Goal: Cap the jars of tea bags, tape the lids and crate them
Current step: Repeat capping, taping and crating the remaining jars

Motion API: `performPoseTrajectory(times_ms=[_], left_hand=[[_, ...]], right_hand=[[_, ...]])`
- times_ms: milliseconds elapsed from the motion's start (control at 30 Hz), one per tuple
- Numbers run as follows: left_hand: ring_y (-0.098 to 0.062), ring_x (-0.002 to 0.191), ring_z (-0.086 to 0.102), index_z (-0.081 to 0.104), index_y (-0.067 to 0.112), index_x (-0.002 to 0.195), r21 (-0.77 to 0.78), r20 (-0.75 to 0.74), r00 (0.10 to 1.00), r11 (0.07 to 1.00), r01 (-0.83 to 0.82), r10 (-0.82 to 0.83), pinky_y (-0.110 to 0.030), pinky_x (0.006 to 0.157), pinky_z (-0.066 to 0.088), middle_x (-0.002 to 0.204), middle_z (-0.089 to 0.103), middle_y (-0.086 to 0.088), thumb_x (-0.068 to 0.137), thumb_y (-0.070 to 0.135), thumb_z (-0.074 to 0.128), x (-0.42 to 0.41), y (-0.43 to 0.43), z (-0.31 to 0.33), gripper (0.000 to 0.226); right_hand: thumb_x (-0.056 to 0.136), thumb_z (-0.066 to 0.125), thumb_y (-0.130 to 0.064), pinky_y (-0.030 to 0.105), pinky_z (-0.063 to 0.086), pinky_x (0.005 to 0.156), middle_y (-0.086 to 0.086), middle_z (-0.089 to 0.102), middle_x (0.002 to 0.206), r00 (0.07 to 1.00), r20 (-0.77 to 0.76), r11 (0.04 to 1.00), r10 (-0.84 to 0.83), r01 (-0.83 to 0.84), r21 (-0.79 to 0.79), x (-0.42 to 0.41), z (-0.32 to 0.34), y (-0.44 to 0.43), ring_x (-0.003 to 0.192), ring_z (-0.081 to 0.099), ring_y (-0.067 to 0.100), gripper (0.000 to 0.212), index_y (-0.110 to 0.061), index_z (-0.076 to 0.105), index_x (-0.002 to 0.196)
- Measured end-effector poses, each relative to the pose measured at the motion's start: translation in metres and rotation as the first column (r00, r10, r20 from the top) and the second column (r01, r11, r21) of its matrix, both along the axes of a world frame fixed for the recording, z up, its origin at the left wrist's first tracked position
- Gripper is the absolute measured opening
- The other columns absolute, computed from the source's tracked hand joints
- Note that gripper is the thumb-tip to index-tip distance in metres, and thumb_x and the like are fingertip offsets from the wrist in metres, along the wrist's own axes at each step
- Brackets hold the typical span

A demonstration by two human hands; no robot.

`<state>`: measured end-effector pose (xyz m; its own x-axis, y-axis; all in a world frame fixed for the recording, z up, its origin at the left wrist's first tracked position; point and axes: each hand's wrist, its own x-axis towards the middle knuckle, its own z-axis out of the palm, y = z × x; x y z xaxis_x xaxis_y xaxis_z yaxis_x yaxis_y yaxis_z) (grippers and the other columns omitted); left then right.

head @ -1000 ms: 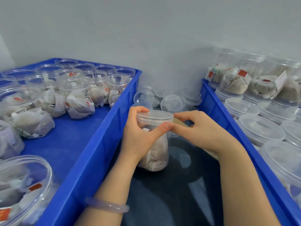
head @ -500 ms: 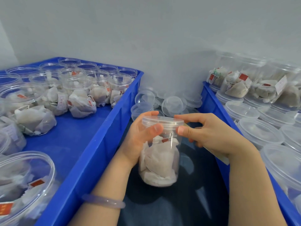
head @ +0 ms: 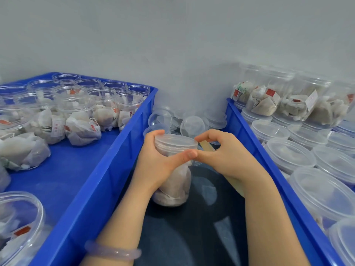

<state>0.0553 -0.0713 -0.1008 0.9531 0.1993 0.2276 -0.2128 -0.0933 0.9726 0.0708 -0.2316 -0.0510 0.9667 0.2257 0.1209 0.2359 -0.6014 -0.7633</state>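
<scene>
Clear plastic everywhere: the jar of tea bags (head: pixel 172 189) is upright over the dark surface (head: pixel 192 237) between two blue crates. The left hand (head: pixel 155 164) is wrapped round its neck and the right hand (head: pixel 226 156) is pinching the lid (head: pixel 175 143) on top. Loose lids (head: pixel 194 123) are piled behind by the wall. Open jars (head: pixel 80 120) crowd the left crate (head: pixel 92 189), capped jars (head: pixel 288 156) the right crate (head: pixel 269 160). The thumbs hide the jar's near rim. There's a tan strip (head: pixel 236 185) under the right hand, can't tell what.

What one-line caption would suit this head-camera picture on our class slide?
The left hand grips a jar of tea bags while the right hand pinches the edge of its clear lid.
</scene>
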Motion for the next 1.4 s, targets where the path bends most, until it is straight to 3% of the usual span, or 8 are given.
performPoseTrajectory(times_ms=[133,233,533,633,833,1133,1267,1400], left_hand=[[0.003,0.099,0.056,0.045,0.027,0.126,-0.02,0.013,0.999,0.999,-0.034,0.035,-0.009,0.069,0.048,0.111,0.056,0.016,0.027,0.063,0.076,0.001,0.002,-0.003,0.11],[-0.001,0.101,0.059,0.048,0.023,0.128,-0.079,-0.002,0.998,0.995,-0.069,0.069,-0.015,0.073,0.048,0.115,0.059,0.011,0.034,0.059,0.088,0.004,0.006,-0.006,0.107],[-0.003,0.082,0.067,0.055,0.013,0.121,-0.252,0.007,0.999,0.967,0.038,-0.038,-0.012,0.057,0.05,0.103,0.066,0.0,0.033,0.046,0.079,0.0,0.011,-0.003,0.097],[-0.011,0.084,0.069,0.057,0.01,0.119,-0.267,-0.001,0.988,0.952,0.15,-0.156,-0.018,0.061,0.053,0.101,0.069,-0.004,0.043,0.028,0.093,-0.002,0.011,-0.003,0.086],[-0.022,0.096,0.066,0.052,0.015,0.114,-0.369,0.053,0.959,0.887,0.277,-0.278,-0.034,0.08,0.056,0.104,0.066,-0.005,0.024,0.065,0.086,-0.003,0.013,-0.006,0.108],[0.016,0.093,0.058,0.048,0.03,0.122,-0.037,0.0,0.994,0.993,0.108,-0.108,-0.006,0.072,0.046,0.106,0.058,0.023,0.045,0.056,0.077,-0.002,0.01,-0.006,0.087],[-0.006,0.1,0.063,0.053,0.021,0.125,-0.095,-0.006,1.0,0.995,-0.006,0.005,-0.032,0.085,0.054,0.108,0.063,0.013,0.039,0.063,0.072,0.0,0.008,-0.008,0.097],[-0.003,0.099,0.063,0.054,0.022,0.125,-0.104,0.001,0.997,0.991,-0.078,0.079,-0.026,0.083,0.053,0.11,0.064,0.011,0.036,0.064,0.073,0.003,0.007,-0.009,0.101]], right_hand=[[0.063,0.076,-0.048,0.031,0.05,0.082,-0.02,0.054,0.12,0.986,-0.101,0.991,0.13,-0.127,0.027,0.002,-0.001,-0.006,0.101,0.058,0.009,0.065,-0.037,0.054,0.123],[0.068,0.081,-0.03,0.023,0.052,0.067,-0.012,0.051,0.122,0.95,-0.212,0.972,0.229,-0.211,0.101,-0.001,-0.004,-0.009,0.078,0.066,0.008,0.07,-0.045,0.048,0.128],[0.063,0.075,-0.049,0.019,0.046,0.051,-0.016,0.067,0.088,0.998,-0.035,0.995,0.048,-0.045,0.085,-0.005,0.006,-0.011,0.06,0.06,0.007,0.034,-0.044,0.068,0.096],[0.055,0.075,-0.056,0.017,0.044,0.05,-0.017,0.065,0.089,0.997,-0.059,0.996,0.05,-0.045,0.083,-0.009,0.008,-0.012,0.06,0.058,0.004,0.045,-0.046,0.068,0.098],[0.034,0.068,-0.07,0.016,0.045,0.048,-0.024,0.06,0.103,0.98,-0.138,0.985,0.141,-0.125,0.12,-0.012,0.011,-0.007,0.071,0.061,0.001,0.081,-0.046,0.063,0.111],[0.049,0.067,-0.067,0.016,0.046,0.053,-0.018,0.064,0.099,0.966,-0.205,0.987,0.156,-0.147,0.059,-0.005,0.002,-0.006,0.063,0.06,0.003,0.064,-0.041,0.064,0.107],[0.066,0.071,-0.054,0.016,0.046,0.052,-0.012,0.062,0.103,0.966,-0.215,0.99,0.143,-0.138,0.04,-0.005,0.004,-0.006,0.059,0.06,0.001,0.05,-0.041,0.061,0.113],[0.068,0.07,-0.052,0.013,0.045,0.049,-0.015,0.059,0.086,0.969,-0.203,0.989,0.138,-0.148,-0.032,-0.008,0.011,-0.017,0.054,0.059,-0.003,0.054,-0.036,0.061,0.119]])
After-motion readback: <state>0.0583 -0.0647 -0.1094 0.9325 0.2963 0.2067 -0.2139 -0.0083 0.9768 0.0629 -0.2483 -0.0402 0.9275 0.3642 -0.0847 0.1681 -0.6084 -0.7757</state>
